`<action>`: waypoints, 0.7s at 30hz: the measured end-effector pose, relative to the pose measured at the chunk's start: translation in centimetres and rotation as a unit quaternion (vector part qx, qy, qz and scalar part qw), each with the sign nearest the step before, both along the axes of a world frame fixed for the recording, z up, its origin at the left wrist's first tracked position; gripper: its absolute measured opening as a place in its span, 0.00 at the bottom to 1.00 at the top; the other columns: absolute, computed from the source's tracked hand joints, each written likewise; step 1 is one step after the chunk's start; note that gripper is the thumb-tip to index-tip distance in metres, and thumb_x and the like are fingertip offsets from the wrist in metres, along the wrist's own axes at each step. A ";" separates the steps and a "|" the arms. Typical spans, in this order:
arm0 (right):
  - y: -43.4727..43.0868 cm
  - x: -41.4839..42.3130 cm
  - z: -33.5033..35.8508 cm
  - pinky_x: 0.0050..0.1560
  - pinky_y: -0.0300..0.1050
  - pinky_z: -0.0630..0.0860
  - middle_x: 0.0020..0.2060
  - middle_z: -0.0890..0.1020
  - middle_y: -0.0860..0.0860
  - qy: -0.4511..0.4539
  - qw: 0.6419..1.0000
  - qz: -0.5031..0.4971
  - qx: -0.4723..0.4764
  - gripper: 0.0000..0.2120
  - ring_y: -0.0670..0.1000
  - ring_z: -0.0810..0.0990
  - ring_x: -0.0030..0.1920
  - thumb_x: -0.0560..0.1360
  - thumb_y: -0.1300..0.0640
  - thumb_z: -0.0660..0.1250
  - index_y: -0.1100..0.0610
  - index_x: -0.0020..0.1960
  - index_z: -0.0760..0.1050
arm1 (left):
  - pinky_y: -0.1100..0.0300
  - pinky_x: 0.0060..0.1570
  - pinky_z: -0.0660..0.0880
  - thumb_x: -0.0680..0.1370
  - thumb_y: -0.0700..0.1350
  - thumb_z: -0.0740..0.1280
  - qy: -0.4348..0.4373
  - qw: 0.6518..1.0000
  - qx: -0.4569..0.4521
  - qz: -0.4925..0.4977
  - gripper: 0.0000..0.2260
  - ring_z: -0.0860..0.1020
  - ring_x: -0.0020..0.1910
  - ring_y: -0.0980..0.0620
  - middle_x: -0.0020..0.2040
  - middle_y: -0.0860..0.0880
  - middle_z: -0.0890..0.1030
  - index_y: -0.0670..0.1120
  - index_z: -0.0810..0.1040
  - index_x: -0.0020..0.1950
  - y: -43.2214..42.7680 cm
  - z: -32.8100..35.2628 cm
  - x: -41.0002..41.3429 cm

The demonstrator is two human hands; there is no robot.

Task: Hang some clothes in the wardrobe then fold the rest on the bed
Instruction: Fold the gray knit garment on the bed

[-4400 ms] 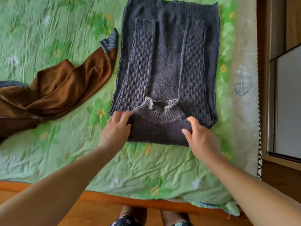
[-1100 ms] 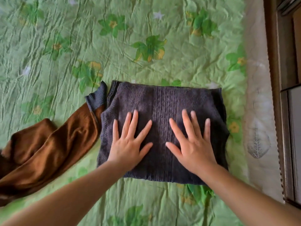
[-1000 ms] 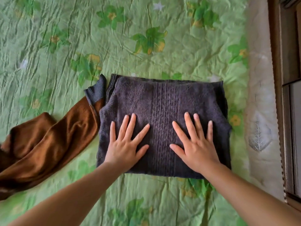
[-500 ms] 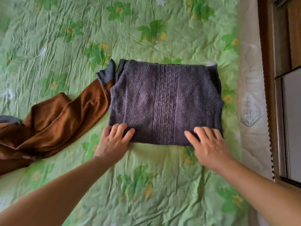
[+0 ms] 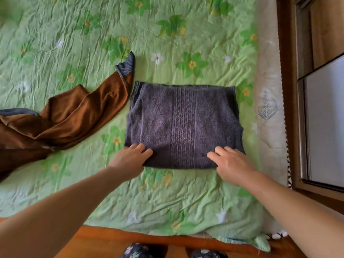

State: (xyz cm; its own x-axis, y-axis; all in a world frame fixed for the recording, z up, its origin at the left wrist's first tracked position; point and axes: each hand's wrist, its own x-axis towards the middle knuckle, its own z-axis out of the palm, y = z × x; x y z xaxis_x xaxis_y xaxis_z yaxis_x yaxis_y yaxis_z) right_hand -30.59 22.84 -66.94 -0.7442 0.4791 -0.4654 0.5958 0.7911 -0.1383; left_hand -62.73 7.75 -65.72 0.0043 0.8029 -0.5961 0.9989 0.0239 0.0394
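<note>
1. Left hand and right hand: we see both lying flat, fingers loosely extended, on the near corners of the folded grey sweater; neither pinches it.
2. Sweater: a squared bundle on the bed, towards its right edge, set back from the near edge.
3. Handling, as we judge it: thick knit, soft, fairly weighty, with layers liable to slump; we would slide palms under both side edges.
4. Surroundings: a brown garment sprawls unfolded towards the left edge, its grey cuff near the sweater's far-left corner; wooden furniture flanks the right edge. Nothing covers the sweater.
</note>
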 end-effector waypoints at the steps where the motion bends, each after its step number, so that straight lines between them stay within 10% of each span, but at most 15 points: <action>1: -1.4 0.7 0.2 0.46 0.52 0.71 0.50 0.71 0.48 -0.015 0.999 0.005 -0.034 0.22 0.55 0.73 0.49 0.71 0.62 0.60 0.48 0.63 0.69 | 0.50 0.52 0.76 0.74 0.48 0.65 -0.014 1.000 -0.028 -0.001 0.22 0.74 0.61 0.45 0.60 0.50 0.71 0.55 0.66 0.68 -1.4 0.2 0.7; 6: -3.4 2.1 0.1 0.55 0.53 0.68 0.56 0.70 0.48 -0.018 0.998 0.024 -0.064 0.28 0.53 0.72 0.56 0.78 0.35 0.52 0.43 0.75 0.63 | 0.50 0.59 0.73 0.75 0.66 0.59 -0.043 0.999 -0.018 0.003 0.27 0.73 0.62 0.47 0.61 0.51 0.71 0.56 0.67 0.71 -4.5 0.2 1.6; 10: 0.1 -2.1 -0.7 0.61 0.64 0.72 0.66 0.71 0.58 0.124 0.990 -0.032 0.065 0.30 0.62 0.71 0.67 0.81 0.36 0.54 0.51 0.78 0.66 | 0.43 0.62 0.73 0.81 0.63 0.55 -0.046 0.978 0.189 0.071 0.27 0.70 0.68 0.41 0.67 0.43 0.72 0.49 0.70 0.73 0.9 -1.0 1.4; 15: 6.3 -8.2 -4.0 0.74 0.76 0.45 0.82 0.49 0.57 0.073 0.986 -0.106 0.110 0.35 0.65 0.46 0.81 0.80 0.29 0.45 0.42 0.82 0.45 | 0.38 0.78 0.48 0.81 0.68 0.47 0.024 0.976 0.179 0.118 0.32 0.41 0.82 0.42 0.83 0.41 0.43 0.58 0.43 0.82 8.6 -4.8 -0.5; 21: 8.6 -7.8 -8.7 0.74 0.77 0.45 0.81 0.40 0.51 0.048 0.970 -0.237 0.019 0.38 0.64 0.42 0.80 0.71 0.19 0.36 0.31 0.76 0.30 | 0.43 0.79 0.51 0.78 0.73 0.39 0.030 0.976 0.171 0.135 0.34 0.39 0.81 0.44 0.82 0.43 0.35 0.62 0.34 0.80 8.9 -8.5 -2.6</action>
